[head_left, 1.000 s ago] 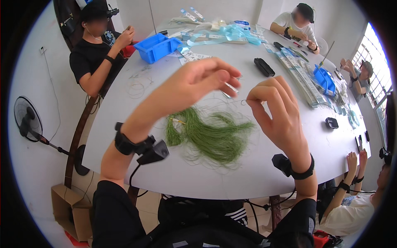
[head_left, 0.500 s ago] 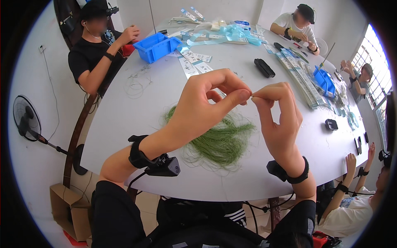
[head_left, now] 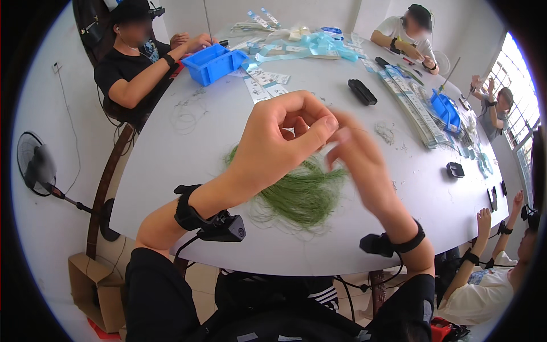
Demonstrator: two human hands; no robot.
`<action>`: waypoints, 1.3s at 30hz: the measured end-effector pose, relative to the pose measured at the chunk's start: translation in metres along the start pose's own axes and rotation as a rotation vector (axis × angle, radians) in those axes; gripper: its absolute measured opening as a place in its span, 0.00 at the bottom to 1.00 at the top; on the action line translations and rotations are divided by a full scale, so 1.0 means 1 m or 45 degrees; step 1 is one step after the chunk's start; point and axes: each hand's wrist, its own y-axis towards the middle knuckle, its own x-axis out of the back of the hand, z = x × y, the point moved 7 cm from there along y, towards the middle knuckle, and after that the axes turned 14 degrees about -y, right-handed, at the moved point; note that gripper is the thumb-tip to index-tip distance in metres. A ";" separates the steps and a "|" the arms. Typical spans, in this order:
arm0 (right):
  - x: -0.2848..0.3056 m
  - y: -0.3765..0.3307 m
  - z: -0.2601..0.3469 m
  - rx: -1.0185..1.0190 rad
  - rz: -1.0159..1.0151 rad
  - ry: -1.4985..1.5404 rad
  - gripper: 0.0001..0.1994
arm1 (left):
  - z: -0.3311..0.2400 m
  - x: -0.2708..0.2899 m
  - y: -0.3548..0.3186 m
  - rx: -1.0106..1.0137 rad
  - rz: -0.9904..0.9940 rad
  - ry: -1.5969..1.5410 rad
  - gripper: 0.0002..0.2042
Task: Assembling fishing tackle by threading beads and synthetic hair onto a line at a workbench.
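A loose bundle of fine green strands lies on the white table beneath my hands, with stray ends curling around it. Above the bundle, my left hand is closed, thumb and index finger pinched together. Whatever the pinch holds is too small to name. My right hand is close against the left fingertips, its bent fingers smeared by motion. I cannot make out whether it grips anything. Black straps with small devices circle both wrists.
A blue bin stands at the far left beside printed strips. Light-blue ribbon is heaped at the back. Toward the right are a black case, another blue bin and a small black box. Several people sit around the table.
My right hand has swung left and in toward the left fingertips, tilting as it moves. My left hand stays pinched, shifted slightly left. The person at far left has lowered a hand to the blue bin.
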 end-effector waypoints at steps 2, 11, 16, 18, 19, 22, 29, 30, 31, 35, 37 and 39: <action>-0.035 -0.012 -0.006 -0.138 0.333 0.170 0.17 | 0.001 0.000 0.002 -0.065 -0.004 -0.027 0.06; -0.023 -0.014 0.012 -0.166 0.478 0.240 0.17 | -0.010 0.022 0.007 -0.045 -0.162 -0.142 0.08; -0.054 -0.014 -0.012 -0.134 0.423 0.376 0.20 | 0.008 -0.005 0.001 0.248 0.020 -0.480 0.08; -0.060 -0.018 -0.017 -0.167 0.553 0.410 0.20 | 0.015 -0.013 -0.002 0.354 0.100 -0.532 0.08; -0.063 -0.021 -0.016 -0.247 0.727 0.378 0.18 | 0.008 -0.011 -0.002 0.304 0.057 -0.447 0.08; -0.045 -0.022 -0.005 -0.273 0.768 0.188 0.14 | -0.005 0.018 0.007 -0.167 -0.195 -0.109 0.08; 0.093 -0.011 0.062 0.500 -0.232 -0.330 0.15 | -0.021 0.047 0.015 -0.161 -0.299 -0.030 0.09; 0.106 -0.012 0.065 0.526 -0.317 -0.242 0.14 | -0.022 0.046 0.015 -0.165 -0.274 0.009 0.09; 0.113 -0.013 0.068 0.507 -0.412 0.264 0.15 | -0.021 0.046 0.015 -0.162 -0.277 0.010 0.09; 0.123 -0.016 0.084 0.646 0.014 0.727 0.09 | -0.018 0.035 0.013 -0.098 -0.187 0.116 0.08; 0.121 -0.020 0.097 0.750 0.249 0.904 0.05 | -0.017 0.030 0.013 -0.116 -0.176 0.170 0.08; 0.121 -0.020 0.103 0.656 0.298 0.882 0.04 | -0.017 0.024 0.014 -0.206 -0.124 0.198 0.07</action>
